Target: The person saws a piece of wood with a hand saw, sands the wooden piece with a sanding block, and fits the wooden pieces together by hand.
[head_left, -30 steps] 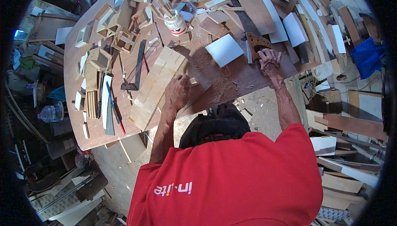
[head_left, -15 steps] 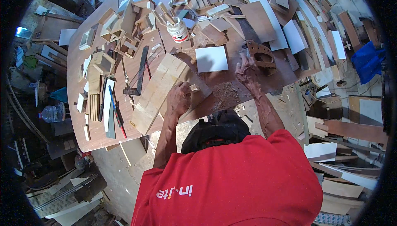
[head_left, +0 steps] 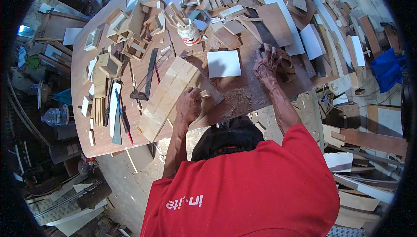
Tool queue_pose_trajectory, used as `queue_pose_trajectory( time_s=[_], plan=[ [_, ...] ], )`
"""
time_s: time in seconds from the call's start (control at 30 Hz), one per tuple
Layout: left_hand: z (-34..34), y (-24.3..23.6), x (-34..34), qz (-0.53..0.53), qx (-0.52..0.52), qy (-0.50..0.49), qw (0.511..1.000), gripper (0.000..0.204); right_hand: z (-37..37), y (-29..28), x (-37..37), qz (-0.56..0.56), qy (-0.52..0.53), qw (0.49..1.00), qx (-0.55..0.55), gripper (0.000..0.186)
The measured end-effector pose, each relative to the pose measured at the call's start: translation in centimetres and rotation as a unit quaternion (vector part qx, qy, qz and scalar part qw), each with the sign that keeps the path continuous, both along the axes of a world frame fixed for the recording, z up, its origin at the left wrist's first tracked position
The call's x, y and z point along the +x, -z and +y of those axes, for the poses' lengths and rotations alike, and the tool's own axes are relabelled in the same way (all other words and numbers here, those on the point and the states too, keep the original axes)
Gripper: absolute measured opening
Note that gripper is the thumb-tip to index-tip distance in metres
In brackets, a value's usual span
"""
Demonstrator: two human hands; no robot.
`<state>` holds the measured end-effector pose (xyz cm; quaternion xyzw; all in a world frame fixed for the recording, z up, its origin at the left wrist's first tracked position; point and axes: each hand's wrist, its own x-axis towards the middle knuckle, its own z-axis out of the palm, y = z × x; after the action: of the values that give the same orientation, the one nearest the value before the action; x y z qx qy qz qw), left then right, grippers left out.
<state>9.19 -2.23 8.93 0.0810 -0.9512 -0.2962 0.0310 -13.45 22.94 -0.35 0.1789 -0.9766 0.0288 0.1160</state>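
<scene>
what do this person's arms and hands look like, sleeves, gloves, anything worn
The left hand and right hand are bare, without gloves, and no watch shows. The forearms are uncovered below short red sleeves; the shirt carries pale lettering.

Shirt (head_left: 265,189): red cloth, loose in cut.
Sleeves (head_left: 299,141): red, short, forearms (head_left: 282,109) bare.
Print (head_left: 184,202): small white lettering with a yellow-orange touch, on the left chest.
Trousers (head_left: 223,139): black, a reddish trace near the shirt's hem.
Left hand (head_left: 189,105): bare.
Right hand (head_left: 266,66): bare.

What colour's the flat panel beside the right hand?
The flat panel is white; head view shows it best.
</scene>
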Motion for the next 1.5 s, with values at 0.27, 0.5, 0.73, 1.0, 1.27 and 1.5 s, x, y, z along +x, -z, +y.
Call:
queue_pose_trajectory(
  time_s=[0.27,0.5,0.73,1.0,1.27,1.5],
  plan=[
    [-0.1,0.0,0.2,0.008,-0.023,-0.008,1.000,0.027,0.2,-3.1,3.4,-0.114,-0.024,0.993,-0.021,0.051],
    [0.0,0.1,0.1,0.018,-0.029,0.004,0.999,0.028,0.6,-1.0,2.8,-0.054,-0.032,0.996,-0.069,0.044],
    [0.0,0.5,0.4,0.023,-0.027,-0.009,0.999,0.026,-0.1,-1.9,2.3,-0.096,-0.015,0.994,-0.044,0.045],
    [-0.4,1.1,0.3,0.047,-0.018,0.014,0.999,0.015,2.5,-1.3,2.0,-0.032,-0.027,0.998,-0.036,0.061],
    [0.1,-0.5,0.0,0.003,-0.010,-0.018,1.000,0.027,6.1,-4.5,2.8,-0.054,0.096,0.994,-0.020,0.084],
    [-0.4,0.0,-0.4,-0.011,-0.008,-0.018,1.000,0.029,9.3,-4.6,-0.1,-0.021,0.053,0.998,-0.038,0.078]
  ],
)
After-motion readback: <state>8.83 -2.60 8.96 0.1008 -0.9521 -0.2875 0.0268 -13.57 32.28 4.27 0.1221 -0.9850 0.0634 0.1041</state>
